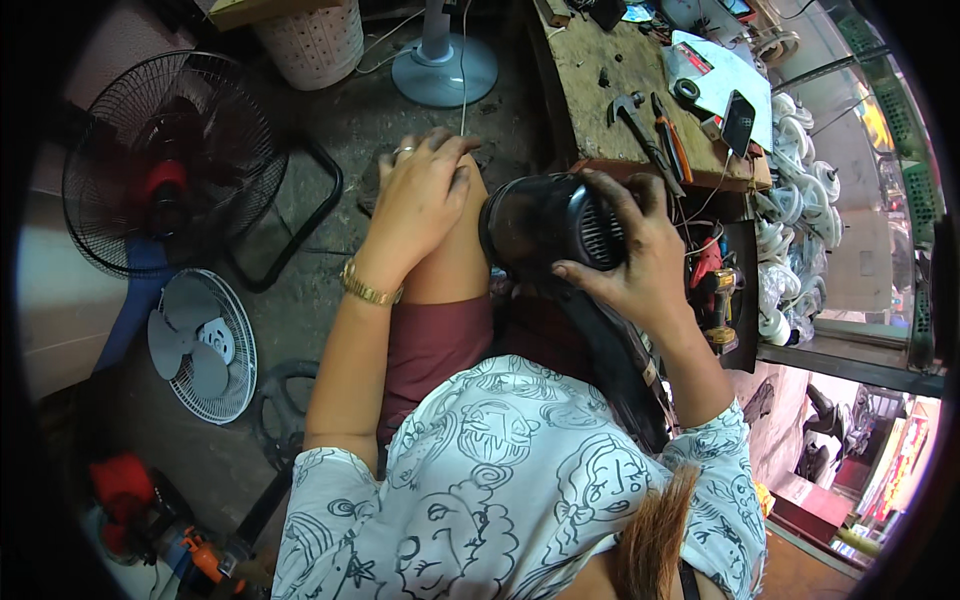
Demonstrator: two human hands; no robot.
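A black fan motor housing (560, 222) is held against the inner side of the right thigh, just right of frame centre. The right hand (635, 255) is laid over its right flank, at about 3 o'clock of the housing; fingers are spread and curled across the ribbed vents, the thumb hooked under the lower edge, so the housing is gripped. The left hand (420, 195) is rested flat on the left knee (455, 215), at 9 o'clock from the housing, fingers together, nothing held. A gold bracelet (368, 287) is seen at that wrist.

At 1 o'clock a worn wooden workbench (590, 90) is set, with a hammer (628, 110), orange-handled pliers (672, 135) and a phone (738, 122) laid on it. The floor is stained concrete. At 9 o'clock a black standing fan (165, 165) is noted; at 8 o'clock, a white grille with grey blades (205, 345); at 12 o'clock, a grey fan base (443, 68).
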